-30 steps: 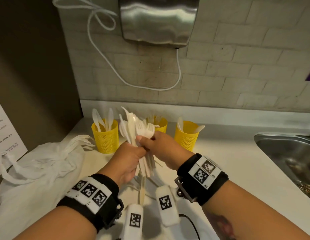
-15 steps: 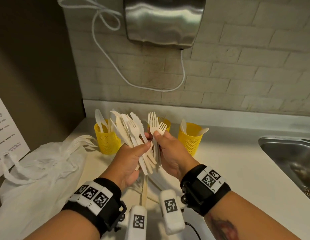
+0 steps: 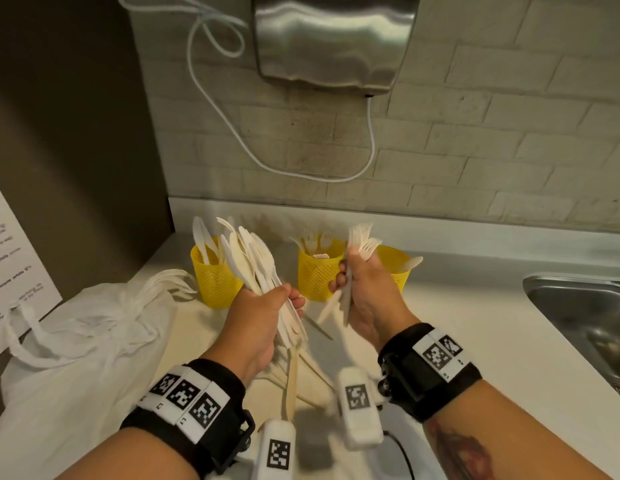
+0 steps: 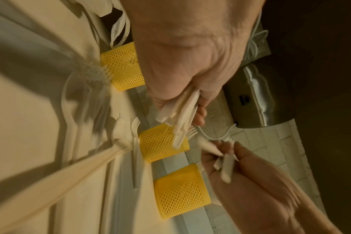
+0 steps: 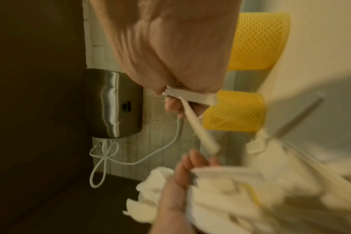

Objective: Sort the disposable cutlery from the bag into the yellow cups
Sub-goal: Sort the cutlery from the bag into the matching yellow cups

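My left hand (image 3: pixel 263 313) grips a fanned bundle of white plastic cutlery (image 3: pixel 253 261), mostly knives and forks, above the counter. My right hand (image 3: pixel 364 289) holds a few white forks (image 3: pixel 362 240) upright, just in front of the middle and right cups. Three yellow mesh cups stand in a row by the wall: the left cup (image 3: pixel 215 275) holds knives, the middle cup (image 3: pixel 319 271) holds forks, the right cup (image 3: pixel 395 268) holds a spoon. In the left wrist view my left hand (image 4: pixel 182 101) clasps the cutlery handles (image 4: pixel 182 117). The right wrist view shows my right hand (image 5: pixel 182 96) pinching fork handles (image 5: pixel 192 110).
A white bag (image 3: pixel 79 341) lies crumpled at the left of the counter (image 3: pixel 474 341). Loose cutlery (image 3: pixel 294 368) lies on the counter beneath my hands. A steel sink (image 3: pixel 585 317) is at the right. A metal hand dryer (image 3: pixel 332 39) with a white cord (image 3: pixel 301 168) hangs on the brick wall.
My right hand has pulled a few forks out of the bundle and moved right, away from the left hand. The left hand keeps the rest of the bundle.
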Demonstrator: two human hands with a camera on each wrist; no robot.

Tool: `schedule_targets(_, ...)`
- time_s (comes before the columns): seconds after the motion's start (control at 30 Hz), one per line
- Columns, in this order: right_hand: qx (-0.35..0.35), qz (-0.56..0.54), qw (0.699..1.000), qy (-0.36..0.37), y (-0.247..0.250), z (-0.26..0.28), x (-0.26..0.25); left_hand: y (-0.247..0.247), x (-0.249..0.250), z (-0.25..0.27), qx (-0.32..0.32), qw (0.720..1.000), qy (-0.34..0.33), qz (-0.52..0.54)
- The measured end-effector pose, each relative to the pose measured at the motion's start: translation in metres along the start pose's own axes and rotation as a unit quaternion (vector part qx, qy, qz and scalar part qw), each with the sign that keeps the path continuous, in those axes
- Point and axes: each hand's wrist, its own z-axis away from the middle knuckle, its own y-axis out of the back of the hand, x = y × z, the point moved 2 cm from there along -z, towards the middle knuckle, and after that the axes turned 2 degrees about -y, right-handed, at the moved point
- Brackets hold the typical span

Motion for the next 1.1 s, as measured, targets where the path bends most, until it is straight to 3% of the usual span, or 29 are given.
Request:
schedule_targets(0.17,-0.014,0.06,0.998,0.021,-0.008,-0.023,-0.046,0.003,-0.003,0.0,0.01,1.0,0.021,0.018)
schedule_targets(0.33,-0.002,0.092,0.979,0.182,-0.038,-0.062,-0.076,0.004,0.0,0.0,-0.005,1.0,0.018,0.001)
schedule_targets(0.43,0.005,0.182,0.957,0.227,-0.048,-0.089,-0.064,0.005,0.003,-0.002,-0.012,1.0,0.014,-0.005)
schedule_targets(0.63,0.045,0.389,0.91,0.137,-0.042,-0.121,-0.018,0.009,0.007,-0.004,-0.024,0.999,0.021,0.005)
schedule_targets(0.77,0.041,0.443,0.894,0.05,-0.033,-0.123,-0.002,0.01,0.006,-0.006,-0.033,0.999,0.027,-0.008)
schedule_targets(1.0,0.04,0.538,0.837,0.098,-0.028,-0.116,-0.014,0.006,0.006,-0.002,-0.049,0.998,0.03,-0.012)
schedule_targets(1.1,0.033,0.52,0.846,0.109,-0.029,-0.113,-0.018,0.005,0.008,0.001,-0.048,0.998,0.03,-0.011)
